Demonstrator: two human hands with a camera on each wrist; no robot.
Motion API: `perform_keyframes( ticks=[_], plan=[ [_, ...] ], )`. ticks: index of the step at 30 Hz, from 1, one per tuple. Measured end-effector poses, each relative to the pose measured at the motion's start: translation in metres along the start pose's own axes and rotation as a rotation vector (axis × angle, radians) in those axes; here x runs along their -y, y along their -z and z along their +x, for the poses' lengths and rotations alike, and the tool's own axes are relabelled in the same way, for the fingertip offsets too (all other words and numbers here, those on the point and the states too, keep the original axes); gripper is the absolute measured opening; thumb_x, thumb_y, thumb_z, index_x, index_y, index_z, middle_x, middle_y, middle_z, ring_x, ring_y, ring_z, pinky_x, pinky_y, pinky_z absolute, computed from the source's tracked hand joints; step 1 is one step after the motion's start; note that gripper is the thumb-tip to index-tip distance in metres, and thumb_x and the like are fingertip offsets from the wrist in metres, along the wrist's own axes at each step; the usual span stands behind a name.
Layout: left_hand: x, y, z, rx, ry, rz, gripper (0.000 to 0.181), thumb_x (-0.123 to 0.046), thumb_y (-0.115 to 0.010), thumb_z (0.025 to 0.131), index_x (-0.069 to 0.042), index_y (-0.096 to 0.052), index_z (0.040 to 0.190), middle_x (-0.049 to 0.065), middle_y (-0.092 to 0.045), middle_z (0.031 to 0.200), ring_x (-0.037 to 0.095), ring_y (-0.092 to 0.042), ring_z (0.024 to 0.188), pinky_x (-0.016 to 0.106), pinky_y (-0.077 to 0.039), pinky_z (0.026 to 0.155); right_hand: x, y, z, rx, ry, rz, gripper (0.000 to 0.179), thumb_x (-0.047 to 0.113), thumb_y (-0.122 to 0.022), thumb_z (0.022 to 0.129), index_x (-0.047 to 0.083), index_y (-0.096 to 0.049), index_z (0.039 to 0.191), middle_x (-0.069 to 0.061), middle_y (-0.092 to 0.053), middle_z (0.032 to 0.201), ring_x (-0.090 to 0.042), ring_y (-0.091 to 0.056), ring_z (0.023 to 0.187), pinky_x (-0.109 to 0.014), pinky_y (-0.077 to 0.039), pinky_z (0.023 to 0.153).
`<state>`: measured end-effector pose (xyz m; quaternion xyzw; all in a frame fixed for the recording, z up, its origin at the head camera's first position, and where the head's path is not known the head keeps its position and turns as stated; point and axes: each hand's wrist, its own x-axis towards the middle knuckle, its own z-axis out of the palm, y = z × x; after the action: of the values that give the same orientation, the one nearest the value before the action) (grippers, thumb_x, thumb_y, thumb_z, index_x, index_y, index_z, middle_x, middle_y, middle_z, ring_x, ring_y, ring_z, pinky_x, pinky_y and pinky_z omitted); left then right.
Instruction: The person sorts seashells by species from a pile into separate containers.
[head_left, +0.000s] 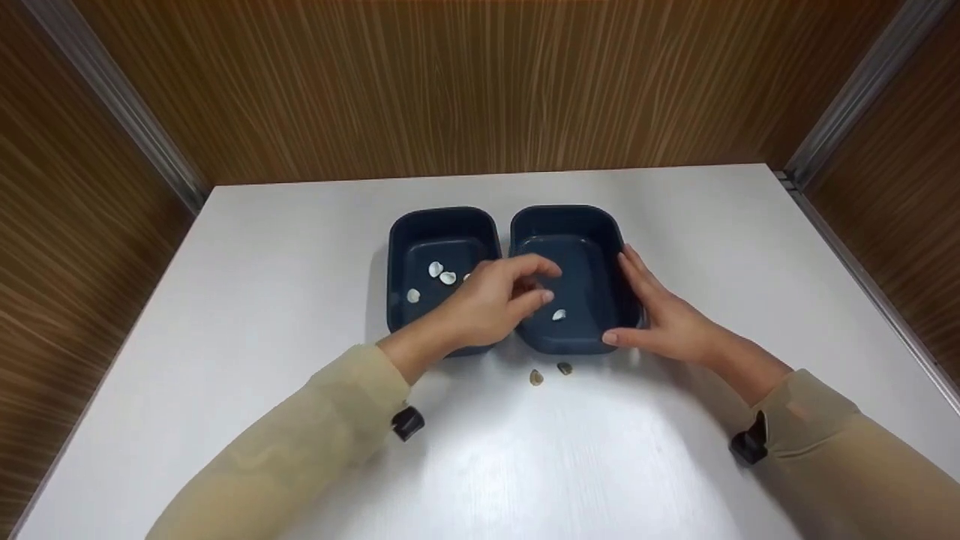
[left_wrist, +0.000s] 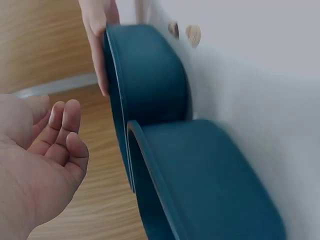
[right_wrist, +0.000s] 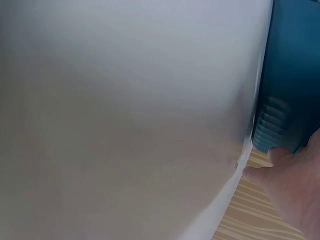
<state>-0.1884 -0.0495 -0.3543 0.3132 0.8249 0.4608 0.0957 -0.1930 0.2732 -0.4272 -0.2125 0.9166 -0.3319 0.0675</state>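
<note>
My left hand [head_left: 491,300] hovers over the inner walls of two dark blue bins, its thumb and index finger apart over the right bin [head_left: 589,292]. The fingers [left_wrist: 72,112] are loosely bent, and nothing shows between them. A small pale seashell [head_left: 559,315] is seen in the right bin, below the left fingertips. My right hand [head_left: 679,322] touches that bin's right side with extended fingers, the thumb by its front right corner. Inside the left bin [head_left: 427,234] lie several whitish shells [head_left: 448,277], partly hidden by the left hand.
Two brownish shells, one [head_left: 536,377] left of the other [head_left: 565,368], lie on the white table [head_left: 480,457] in front of the right bin. Wood-grain panels [head_left: 480,90] with metal corner strips enclose the table at the back and sides.
</note>
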Motion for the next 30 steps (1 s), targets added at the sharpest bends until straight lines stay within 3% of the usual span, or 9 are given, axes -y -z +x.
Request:
perform_keyframes(
  ticks=[7, 13, 21, 30],
  plan=[
    [0.000, -0.016, -0.039, 0.067, -0.035, 0.003, 0.026, -0.013, -0.069, 0.105, -0.011, -0.071, 0.131, 0.000, -0.072, 0.105, 0.010, -0.064, 0.090, 0.026, -0.055, 0.080, 0.002, 0.001, -0.001, -0.004, 0.009, 0.008, 0.118, 0.042, -0.084, 0.092, 0.014, -0.002, 0.172, -0.003, 0.011, 0.179, -0.037, -0.001, 0.162, -0.069, -0.018, 0.123],
    [0.009, -0.032, -0.060, 0.129, -0.049, 0.031, 0.026, -0.012, -0.069, 0.105, -0.009, -0.070, 0.131, -0.001, -0.072, 0.101, 0.010, -0.063, 0.091, 0.033, -0.056, 0.085, 0.002, 0.001, -0.001, -0.002, 0.010, -0.003, 0.118, 0.042, -0.083, 0.092, 0.014, -0.002, 0.172, -0.003, 0.011, 0.179, -0.036, -0.001, 0.163, -0.069, -0.018, 0.123],
    [0.028, -0.047, -0.066, 0.147, 0.014, 0.052, 0.026, -0.013, -0.070, 0.104, -0.007, -0.071, 0.130, -0.004, -0.071, 0.098, 0.007, -0.060, 0.087, 0.024, -0.052, 0.080, 0.000, 0.001, 0.000, -0.007, 0.023, 0.011, 0.118, 0.040, -0.085, 0.091, 0.013, -0.003, 0.172, -0.003, 0.010, 0.179, -0.036, 0.000, 0.163, -0.070, -0.018, 0.123],
    [0.041, -0.054, -0.062, 0.149, 0.021, 0.082, 0.029, -0.010, -0.070, 0.103, -0.005, -0.070, 0.131, -0.001, -0.071, 0.099, 0.007, -0.062, 0.087, 0.024, -0.053, 0.084, 0.001, 0.001, 0.000, -0.015, 0.037, 0.018, 0.117, 0.039, -0.085, 0.091, 0.012, -0.005, 0.172, -0.008, 0.008, 0.179, -0.038, -0.002, 0.162, -0.071, -0.018, 0.122]
  ],
)
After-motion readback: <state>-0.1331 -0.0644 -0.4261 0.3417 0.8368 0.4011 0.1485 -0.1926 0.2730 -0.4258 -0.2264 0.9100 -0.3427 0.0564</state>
